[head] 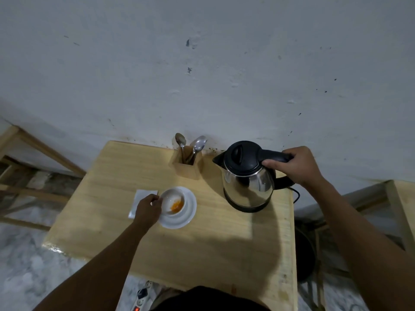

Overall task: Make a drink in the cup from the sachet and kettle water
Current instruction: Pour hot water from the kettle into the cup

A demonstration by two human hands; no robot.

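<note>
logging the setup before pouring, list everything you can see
table: 1, light wood, against wall
cup: 1, white, on saucer, table's left half
powder: 1 heap, orange, inside cup
saucer: 1, white, under cup
flat sheet: 1, white, left of saucer
kettle: 1, steel with black lid and handle, table's right side
holder: 1, wooden, back of table by wall
spoons: 2, silver, upright in holder
power strip: 1, white, on floor
left hand: 1, holds cup at its left side
right hand: 1, grips kettle handle

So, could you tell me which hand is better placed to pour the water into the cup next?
The right hand: it grips the kettle handle, while the left hand holds the cup.
</note>
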